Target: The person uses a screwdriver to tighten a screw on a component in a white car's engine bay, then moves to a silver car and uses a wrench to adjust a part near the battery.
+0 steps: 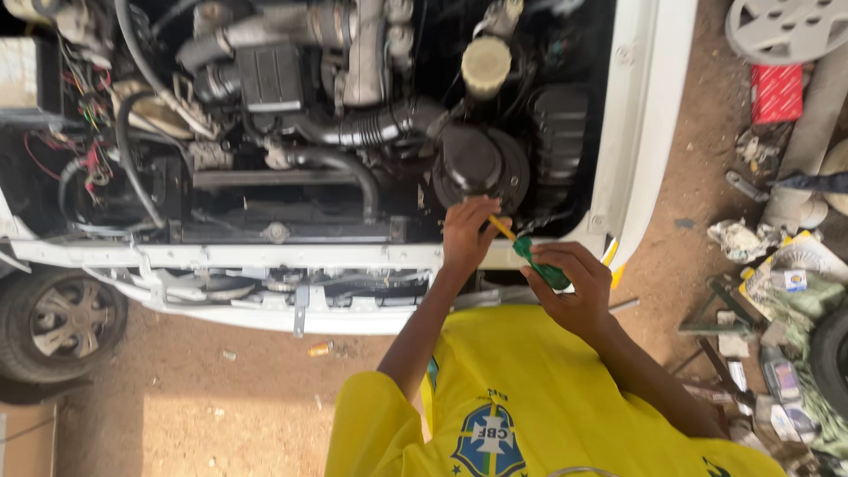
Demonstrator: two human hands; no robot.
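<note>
I look down into the open engine bay of a white car [636, 132]. My right hand [572, 287] grips the green handle of a screwdriver [539, 261] with a yellow shaft. My left hand [470, 231] pinches the shaft near its tip, at the front edge of the bay. The tip points at the black round air-filter housing [481, 163], just below it. A cream-coloured reservoir cap [486, 64] sits behind the housing. A black ribbed hose [375, 128] runs left from the housing. My yellow shirt [530, 397] fills the lower middle.
A front wheel [66, 320] shows at lower left over sandy ground [203, 397]. Loose wires [84, 124] hang at the bay's left. On the right lie scattered scraps, a red box [776, 91], a hubcap [786, 26] and several bottles [782, 380].
</note>
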